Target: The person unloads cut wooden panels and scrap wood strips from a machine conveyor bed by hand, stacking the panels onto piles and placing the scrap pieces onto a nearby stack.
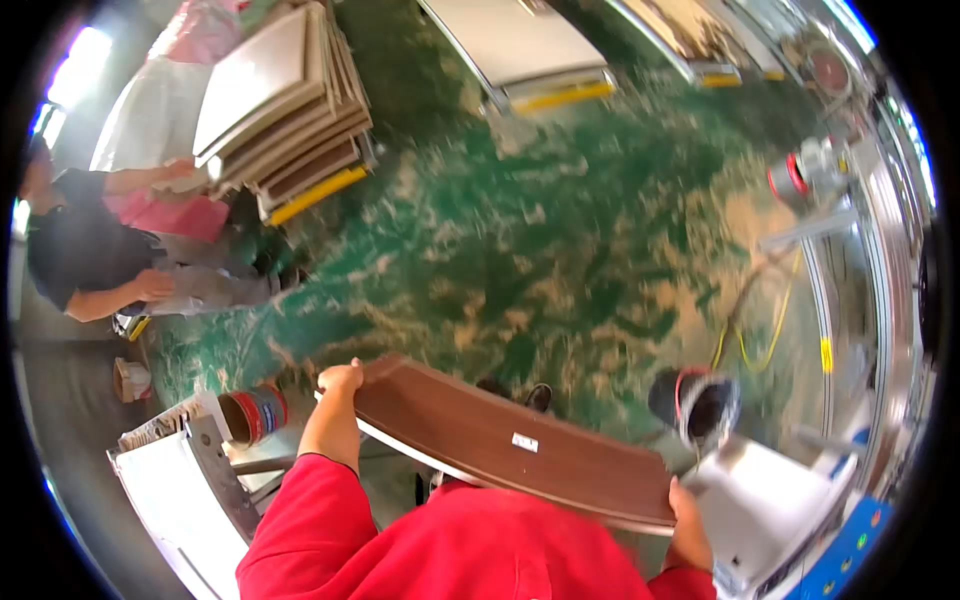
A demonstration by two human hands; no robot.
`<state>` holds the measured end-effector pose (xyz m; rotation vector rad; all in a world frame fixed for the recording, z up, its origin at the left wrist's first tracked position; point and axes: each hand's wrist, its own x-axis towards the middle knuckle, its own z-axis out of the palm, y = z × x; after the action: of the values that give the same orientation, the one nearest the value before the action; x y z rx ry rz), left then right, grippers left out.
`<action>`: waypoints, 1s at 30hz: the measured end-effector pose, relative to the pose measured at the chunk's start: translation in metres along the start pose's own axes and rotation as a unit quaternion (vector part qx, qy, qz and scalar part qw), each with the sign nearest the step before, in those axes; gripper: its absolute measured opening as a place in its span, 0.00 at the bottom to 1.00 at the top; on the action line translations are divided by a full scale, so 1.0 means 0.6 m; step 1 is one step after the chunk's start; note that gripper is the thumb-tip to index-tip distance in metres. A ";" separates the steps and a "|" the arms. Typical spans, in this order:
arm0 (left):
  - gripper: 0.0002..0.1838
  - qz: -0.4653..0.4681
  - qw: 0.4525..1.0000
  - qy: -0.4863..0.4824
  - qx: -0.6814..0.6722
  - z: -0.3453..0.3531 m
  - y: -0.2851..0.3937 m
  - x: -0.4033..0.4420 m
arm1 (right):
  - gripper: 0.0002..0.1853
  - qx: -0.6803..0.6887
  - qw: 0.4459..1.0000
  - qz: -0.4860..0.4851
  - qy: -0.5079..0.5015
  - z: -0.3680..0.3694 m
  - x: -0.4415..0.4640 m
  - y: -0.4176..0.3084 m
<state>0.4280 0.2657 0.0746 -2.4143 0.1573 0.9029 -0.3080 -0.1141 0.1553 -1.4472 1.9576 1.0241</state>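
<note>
A long brown panel (470,420) with a pale edge and a small white label (525,442) spans the space before my red shirt. Its left end is gripped by my left hand (342,377), with the fingers curled over the far corner. At the opposite end my right hand (685,498) holds the panel's short side; most of those fingers are hidden behind the edge. The panel is held off the floor at about waist height, and my shoe (539,397) shows just beyond it.
Another person (100,240) stands at left by a panel stack (270,100). Carts (520,50) carry panels at the back. A bucket (258,415) stands left, a dark bin (700,408) right. Machine tables (190,500) flank me; a yellow cable (765,355) crosses the green floor (480,240).
</note>
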 end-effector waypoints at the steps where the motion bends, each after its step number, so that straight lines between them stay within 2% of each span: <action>1: 0.42 -0.044 0.998 -0.048 0.000 -0.046 0.016 -0.020 | 0.44 -0.032 0.999 0.022 -0.025 -0.020 -0.011 -0.017; 4: 0.41 -0.030 0.996 -0.068 -0.049 -0.215 0.047 -0.036 | 0.45 0.005 1.000 -0.025 -0.007 -0.040 0.032 -0.078; 7: 0.42 -0.025 0.997 0.016 -0.077 -0.321 0.063 0.016 | 0.46 0.012 0.995 -0.099 0.019 -0.090 0.102 -0.164; 10: 0.44 -0.019 0.986 0.074 -0.151 -0.469 0.078 0.020 | 0.46 0.072 0.991 -0.110 0.030 -0.180 0.140 -0.291; 13: 0.46 -0.033 0.966 0.124 -0.224 -0.600 0.086 0.025 | 0.47 0.211 0.973 -0.080 0.040 -0.292 0.143 -0.419; 17: 0.49 -0.040 0.921 0.211 -0.326 -0.767 0.107 0.033 | 0.50 0.451 0.889 -0.054 0.062 -0.420 0.130 -0.571; 18: 0.47 -0.044 0.905 0.243 -0.346 -0.811 0.117 0.034 | 0.49 0.504 0.860 -0.056 0.061 -0.441 0.153 -0.603; 21: 0.48 -0.037 0.882 0.257 -0.392 -0.918 0.144 0.076 | 0.46 0.620 0.763 -0.161 0.087 -0.498 0.182 -0.688; 22: 0.49 -0.033 0.873 0.262 -0.409 -0.952 0.155 0.106 | 0.45 0.608 0.765 -0.173 0.126 -0.535 0.133 -0.734; 25: 0.49 -0.015 0.854 0.267 -0.446 -1.054 0.185 0.205 | 0.44 0.647 0.702 -0.254 0.152 -0.581 0.142 -0.834; 26: 0.49 -0.009 0.851 0.261 -0.455 -1.093 0.196 0.231 | 0.43 0.653 0.705 -0.214 0.177 -0.603 0.144 -0.872; 30: 0.49 0.011 0.840 0.248 -0.483 -1.286 0.191 0.369 | 0.41 0.651 0.684 -0.294 0.147 -0.713 0.043 -1.074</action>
<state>1.0056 -0.2257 0.3611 -3.5671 -0.1288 0.3345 0.3136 -0.5713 0.2123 -1.1230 1.4781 -0.8672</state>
